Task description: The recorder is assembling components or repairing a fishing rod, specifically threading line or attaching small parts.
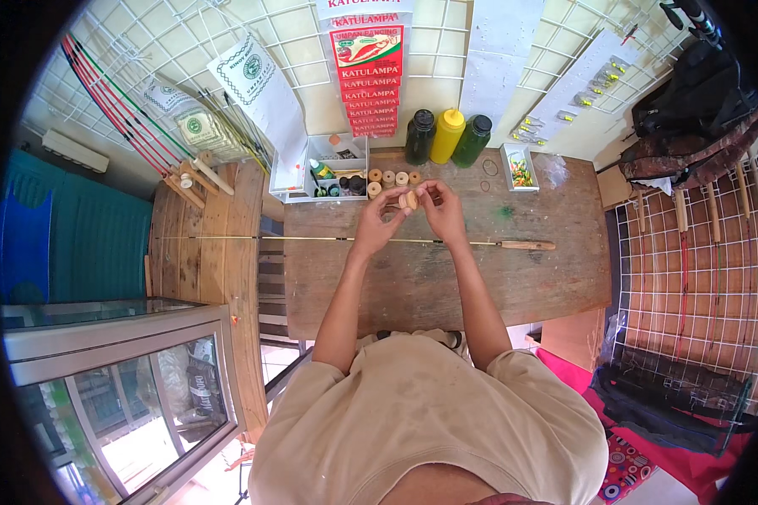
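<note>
Between my left hand [377, 222] and my right hand [442, 208] is a small round wooden spool [409, 201], with the fingertips of both hands on it. Several similar wooden spools [388, 178] stand in rows just beyond my left hand, beside a white divided box [336, 167] with small bottles. Under my wrists a thin fishing rod [303, 238] lies across the wooden table, its wooden handle [529, 245] to the right.
Dark, yellow [448, 136] and green bottles stand at the table's back edge. Right of them are rubber bands [490, 166] and a white tray [520, 168] of small colourful pieces. A glass-panelled case [120, 391] stands at left, and rods hang on a grid [695, 284] at right.
</note>
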A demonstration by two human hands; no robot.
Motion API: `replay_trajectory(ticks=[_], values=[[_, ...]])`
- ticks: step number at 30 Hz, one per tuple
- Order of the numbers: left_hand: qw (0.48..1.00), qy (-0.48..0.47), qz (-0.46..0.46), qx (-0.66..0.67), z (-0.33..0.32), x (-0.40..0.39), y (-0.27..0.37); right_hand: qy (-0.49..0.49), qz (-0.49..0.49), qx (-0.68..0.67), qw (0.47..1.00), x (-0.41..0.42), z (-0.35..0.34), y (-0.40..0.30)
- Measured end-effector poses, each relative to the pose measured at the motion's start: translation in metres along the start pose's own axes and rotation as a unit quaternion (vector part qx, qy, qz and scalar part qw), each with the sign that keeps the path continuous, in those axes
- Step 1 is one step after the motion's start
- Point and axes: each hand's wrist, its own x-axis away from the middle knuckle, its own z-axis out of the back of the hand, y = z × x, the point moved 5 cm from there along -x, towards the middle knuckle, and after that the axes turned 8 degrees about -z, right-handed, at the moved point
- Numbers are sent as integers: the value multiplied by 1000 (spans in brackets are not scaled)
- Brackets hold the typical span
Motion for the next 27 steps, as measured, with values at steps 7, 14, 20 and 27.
replay_trajectory(ticks=[7, 14, 20, 27], values=[[996, -1, 34, 88, -2, 2, 2, 1, -35, 17, 999, -3, 3, 16], [992, 43, 39, 114, 4, -1, -4, -12, -40, -81, 996, 0, 3, 18], [983, 98, 95, 122, 14, -3, -9, -81, -20, -190, 978, 5, -2, 3], [994, 43, 85, 61, 8, -4, -5, -71, -24, -234, 969, 0, 8, 0]])
